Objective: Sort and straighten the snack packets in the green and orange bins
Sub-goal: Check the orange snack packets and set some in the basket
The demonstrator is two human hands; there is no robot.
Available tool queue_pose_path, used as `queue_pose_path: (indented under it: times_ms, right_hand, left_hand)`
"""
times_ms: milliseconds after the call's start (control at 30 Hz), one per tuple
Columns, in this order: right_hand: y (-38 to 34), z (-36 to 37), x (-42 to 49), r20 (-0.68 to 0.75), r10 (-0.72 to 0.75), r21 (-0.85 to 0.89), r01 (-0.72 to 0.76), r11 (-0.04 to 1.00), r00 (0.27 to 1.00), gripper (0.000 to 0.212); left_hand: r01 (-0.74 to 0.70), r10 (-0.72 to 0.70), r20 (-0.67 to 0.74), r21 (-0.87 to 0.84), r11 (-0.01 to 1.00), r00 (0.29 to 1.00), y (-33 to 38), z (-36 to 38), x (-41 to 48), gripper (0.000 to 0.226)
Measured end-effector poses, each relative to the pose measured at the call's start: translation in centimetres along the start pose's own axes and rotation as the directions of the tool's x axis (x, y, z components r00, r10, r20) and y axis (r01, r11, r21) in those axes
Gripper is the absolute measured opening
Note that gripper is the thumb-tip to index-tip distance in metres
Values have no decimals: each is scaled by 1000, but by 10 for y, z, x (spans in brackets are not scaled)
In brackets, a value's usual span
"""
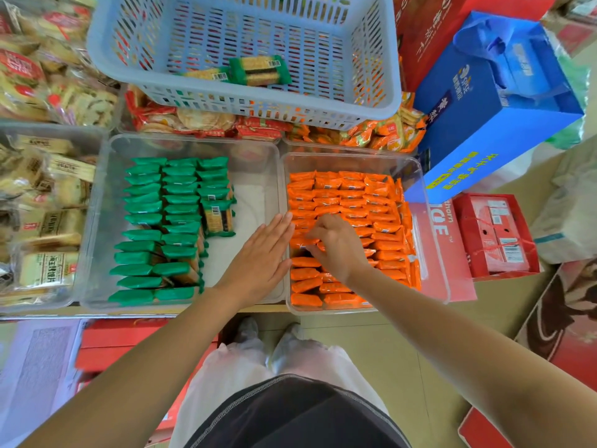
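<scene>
Orange packets [349,202] get straightened: right hand [336,245] pinching one, flat open left hand [263,257] bracing the orange bin [434,240]; best squared gently.

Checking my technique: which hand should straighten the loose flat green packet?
Left, probably. The open left hand hovers by the clear bin's green packet; the right hand is busy among orange packets.

Orange packets [342,202]: glossy foil-like wrap. Green packets [145,205]: same sheen. Two bins [97,202]: clear smooth plastic. Slotted basket [106,43]: matt grey-blue plastic. Blue gift box [478,124]: glossy printed card.
</scene>
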State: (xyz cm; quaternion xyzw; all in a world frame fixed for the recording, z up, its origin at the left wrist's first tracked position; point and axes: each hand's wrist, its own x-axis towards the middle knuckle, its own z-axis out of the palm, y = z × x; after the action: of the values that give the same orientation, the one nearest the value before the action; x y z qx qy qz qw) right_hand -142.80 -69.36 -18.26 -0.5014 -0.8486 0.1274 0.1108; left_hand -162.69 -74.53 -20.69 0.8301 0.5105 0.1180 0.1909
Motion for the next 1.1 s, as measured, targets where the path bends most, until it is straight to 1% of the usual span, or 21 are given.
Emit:
queue_pose_path:
  times_ms: [67, 167, 233, 300, 367, 400, 467, 500, 567, 633, 667, 733, 800, 833, 867, 900, 933, 967, 1000, 1067, 1100]
  right_hand:
    - [-1, 3, 3, 41, 25, -63, -22, 998, 999, 23]
    - [-2, 2, 8, 26, 12, -35, -11, 999, 1000, 19]
    - [1, -4, 12, 11, -21, 24, 20, 999, 1000, 16]
    - [5, -14, 16, -4, -20, 112, 20, 994, 1000, 14]
    - [10, -29, 17, -5, 56, 277, -53, 959, 998, 12]
    - [12, -38, 18, 17, 127, 379, -124, 917, 992, 11]
    - [17, -57, 16, 89, 270, 557, -272, 785, 959, 11]
    - [20, -66, 15, 107, 326, 635, -317, 705, 939, 11]
    - [23, -81, 12, 120, 422, 775, -351, 526, 899, 13]
    - [24, -91, 8, 184, 477, 851, -382, 361, 859, 13]
    - [23, -94, 6, 231, 483, 864, -407, 298, 845, 11]
    - [22, -98, 2, 319, 473, 875, -447, 187, 821, 6]
    - [23, -102, -2, 391, 468, 882, -468, 56, 793, 6]
    - [25, -104, -4, 419, 468, 877, -480, 13, 778, 8]
    - [26, -105, -6, 435, 472, 871, -491, -4, 767, 9]
    - [27, -105, -8, 438, 480, 868, -497, -4, 760, 9]
    - [28, -104, -10, 436, 495, 866, -499, -5, 752, 9]
    - [29, -103, -12, 428, 516, 869, -495, -8, 742, 9]
    - [29, -102, -14, 417, 540, 873, -487, -14, 731, 8]
    - [29, -102, -15, 406, 565, 882, -470, -36, 718, 9]
    - [30, -103, -16, 409, 563, 885, -463, -52, 718, 9]
  left_hand:
    - [7, -7, 8, -3, 1000, 1000, 1, 0, 0, 66]
    - [9, -9, 8, -9, 1000, 1000, 1, 0, -1, 67]
    - [11, -11, 6, -19, 1000, 1000, 0, 0, -1, 68]
    - [11, -11, -8, -38, 999, 1000, 0, 0, 0, 68]
    - [2, -6, -35, -99, 995, 999, 1, -3, 0, 69]
    - [7, -14, -45, -151, 989, 999, 3, -5, 1, 71]
    - [44, -62, -62, -263, 964, 996, 5, -11, 5, 78]
    - [62, -91, -82, -309, 949, 992, 6, -15, 7, 78]
    - [94, -151, -113, -401, 911, 982, 12, -23, 16, 77]
    - [146, -228, -86, -545, 826, 970, 21, -34, 26, 73]
    - [171, -263, -49, -646, 744, 963, 26, -40, 31, 67]
    - [190, -322, 9, -825, 533, 947, 36, -48, 41, 50]
    - [181, -373, 48, -926, 331, 927, 42, -52, 46, 30]
    - [184, -387, 69, -946, 268, 920, 45, -54, 46, 26]
    - [190, -389, 87, -954, 234, 917, 47, -55, 47, 27]
    - [194, -384, 97, -955, 223, 918, 49, -56, 47, 29]
    - [193, -373, 94, -953, 236, 923, 50, -55, 47, 31]
    - [187, -354, 80, -942, 280, 932, 51, -55, 46, 36]
    - [181, -334, 51, -911, 371, 941, 51, -52, 46, 47]
    - [146, -268, -28, -782, 606, 963, 48, -45, 45, 69]
    - [126, -238, -61, -707, 696, 969, 49, -42, 45, 73]
